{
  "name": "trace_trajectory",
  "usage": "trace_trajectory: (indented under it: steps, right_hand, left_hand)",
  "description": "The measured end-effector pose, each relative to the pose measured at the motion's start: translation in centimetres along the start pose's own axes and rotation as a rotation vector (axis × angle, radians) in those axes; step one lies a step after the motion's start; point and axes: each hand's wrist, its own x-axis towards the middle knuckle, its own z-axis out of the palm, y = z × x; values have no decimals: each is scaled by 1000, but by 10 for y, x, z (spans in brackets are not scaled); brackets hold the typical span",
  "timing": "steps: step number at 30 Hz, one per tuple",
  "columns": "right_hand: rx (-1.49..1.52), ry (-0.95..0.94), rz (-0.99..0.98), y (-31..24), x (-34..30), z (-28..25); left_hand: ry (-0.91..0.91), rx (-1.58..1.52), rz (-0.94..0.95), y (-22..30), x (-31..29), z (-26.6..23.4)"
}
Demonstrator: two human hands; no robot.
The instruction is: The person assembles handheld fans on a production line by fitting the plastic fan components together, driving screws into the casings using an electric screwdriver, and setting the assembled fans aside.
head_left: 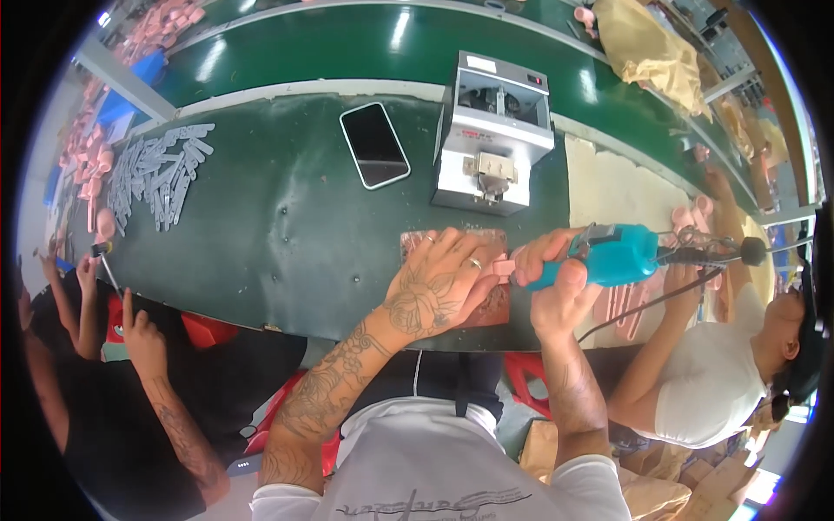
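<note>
Right hand (556,304) grips the teal screwdriver (621,253), nose right at the pink part (502,267) left hand (434,282) holds, by the near edge; green table (313,260) spreads wide leftward!

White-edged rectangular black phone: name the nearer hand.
Left. The left hand is on the wearer's side of the phone, slightly right; the right hand, farther right, grips the teal power tool.

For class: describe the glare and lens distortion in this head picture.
Head view: whitish streaks of glare on the green belt; head view: the workbench's far edge bows in a curve; head view: black corners surround the rounded image.
</note>
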Motion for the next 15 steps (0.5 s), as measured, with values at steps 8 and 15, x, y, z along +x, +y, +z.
trace_trajectory:
  steps: [8,15]
  right_hand:
    - [-98,3,-20,8,3,-1]
    - [260,64,68,-44,-55,-19]
  left_hand:
    - [-19,-36,-55,4,5,-6]
    - [50,278,283,17,-31,-29]
